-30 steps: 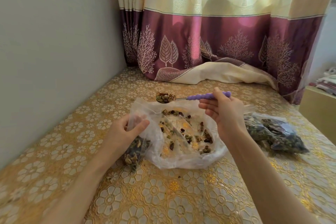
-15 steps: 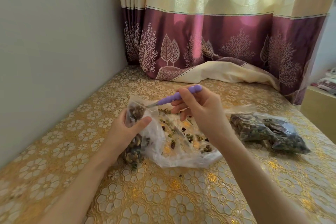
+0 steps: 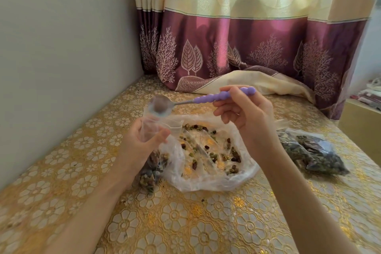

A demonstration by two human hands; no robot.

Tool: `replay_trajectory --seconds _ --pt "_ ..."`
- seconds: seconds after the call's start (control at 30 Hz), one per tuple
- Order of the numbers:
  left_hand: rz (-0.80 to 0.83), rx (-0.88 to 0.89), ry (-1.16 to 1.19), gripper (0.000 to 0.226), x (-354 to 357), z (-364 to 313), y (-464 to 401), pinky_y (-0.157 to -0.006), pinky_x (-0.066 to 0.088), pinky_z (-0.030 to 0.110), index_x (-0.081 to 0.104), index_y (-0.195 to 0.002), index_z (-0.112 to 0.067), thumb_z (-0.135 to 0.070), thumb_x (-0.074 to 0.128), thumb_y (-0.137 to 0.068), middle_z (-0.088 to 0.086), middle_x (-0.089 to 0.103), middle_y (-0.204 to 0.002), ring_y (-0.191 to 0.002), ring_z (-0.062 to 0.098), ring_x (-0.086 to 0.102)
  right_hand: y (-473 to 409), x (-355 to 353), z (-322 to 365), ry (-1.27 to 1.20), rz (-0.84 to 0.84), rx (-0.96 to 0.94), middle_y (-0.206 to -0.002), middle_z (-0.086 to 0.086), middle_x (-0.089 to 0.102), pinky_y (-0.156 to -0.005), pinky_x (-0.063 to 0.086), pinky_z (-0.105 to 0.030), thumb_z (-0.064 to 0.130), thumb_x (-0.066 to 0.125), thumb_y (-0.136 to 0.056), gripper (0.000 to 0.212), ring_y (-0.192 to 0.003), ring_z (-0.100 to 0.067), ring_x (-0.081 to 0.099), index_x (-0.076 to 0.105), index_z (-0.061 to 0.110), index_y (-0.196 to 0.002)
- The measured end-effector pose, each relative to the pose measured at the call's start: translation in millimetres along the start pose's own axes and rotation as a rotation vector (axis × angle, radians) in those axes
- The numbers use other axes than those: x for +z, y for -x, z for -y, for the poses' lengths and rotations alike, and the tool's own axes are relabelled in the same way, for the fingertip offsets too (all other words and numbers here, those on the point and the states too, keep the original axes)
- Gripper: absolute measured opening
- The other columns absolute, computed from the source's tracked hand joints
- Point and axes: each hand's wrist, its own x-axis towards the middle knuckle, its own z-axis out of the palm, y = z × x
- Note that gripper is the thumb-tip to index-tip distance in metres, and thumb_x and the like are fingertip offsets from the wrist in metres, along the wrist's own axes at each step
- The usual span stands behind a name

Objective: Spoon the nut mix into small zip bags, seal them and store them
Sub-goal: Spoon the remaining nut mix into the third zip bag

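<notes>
Head view counts one spoon point(image 3: 203, 99), one small zip bag point(image 3: 151, 150) in use, one big clear bag point(image 3: 208, 154) of loose nut mix point(image 3: 214, 153), and two filled bags point(image 3: 313, 150) lying together at the right on the gold floral cloth point(image 3: 185, 222). Left hand point(image 3: 142, 142) pinches the small bag's open mouth between thumb and fingers; its lower part, packed with brown and green nuts, hangs down to the cloth just beside the big bag. Right hand point(image 3: 245, 113) grasps the purple beaded handle, the blurred metal bowl hovering above the small bag's mouth, looking bare. Big bag lies spread open between both arms, nuts scattered thinly inside
</notes>
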Motion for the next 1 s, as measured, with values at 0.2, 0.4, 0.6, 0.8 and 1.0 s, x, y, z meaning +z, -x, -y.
replay_trajectory --seconds 0.2,0.4,0.6,0.8,1.0 --pt "-0.060 0.082 0.026 0.036 -1 -11 5 -0.068 0.050 0.011 0.063 -0.098 -0.017 -0.038 0.068 -0.069 -0.003 0.072 -0.083 -0.073 0.009 0.067 -6 -14 -5 -0.145 -0.269 0.110 -0.068 -0.008 0.070 -0.054 0.046 -0.020 0.017 0.045 -0.098 0.031 -0.056 -0.012 0.057 0.062 0.006 -0.074" --pt "-0.230 0.080 0.204 0.034 -23 -22 2 -0.073 0.056 0.022 0.067 -0.089 -0.013 -0.035 0.067 -0.063 -0.001 0.071 -0.073 -0.069 0.012 0.065 -7 -23 -25 0.057 -0.339 0.187 -0.066 -0.005 0.072 -0.049 0.045 -0.017 0.018 0.044 -0.100 0.027 -0.052 -0.010 0.056 0.057 0.006 -0.079" --pt "-0.275 0.085 0.175 0.022 -29 -17 -2 -0.067 0.053 0.017 0.067 -0.087 -0.015 -0.028 0.065 -0.070 -0.005 0.071 -0.069 -0.064 0.007 0.064 7 -21 -56 0.316 -0.287 0.212 -0.070 -0.004 0.073 -0.048 0.050 -0.018 0.021 0.054 -0.096 0.031 -0.056 -0.014 0.066 0.069 -0.004 -0.085" --pt "-0.246 0.079 0.155 0.027 -26 -10 -4 -0.071 0.052 0.022 0.065 -0.090 -0.013 -0.031 0.064 -0.070 -0.004 0.070 -0.071 -0.067 0.009 0.064 11 -11 -69 0.330 -0.299 0.201 -0.075 -0.004 0.074 -0.046 0.052 -0.022 0.018 0.057 -0.095 0.025 -0.058 -0.023 0.068 0.068 0.004 -0.078" --pt "-0.244 0.028 0.089 0.040 -24 1 -4 -0.076 0.051 0.028 0.068 -0.086 -0.014 -0.048 0.063 -0.067 0.000 0.071 -0.073 -0.070 0.013 0.066 2 -1 -73 0.474 -0.302 0.137 -0.064 0.004 0.071 -0.045 0.051 -0.021 0.017 0.058 -0.094 0.027 -0.050 -0.018 0.065 0.069 0.008 -0.071"
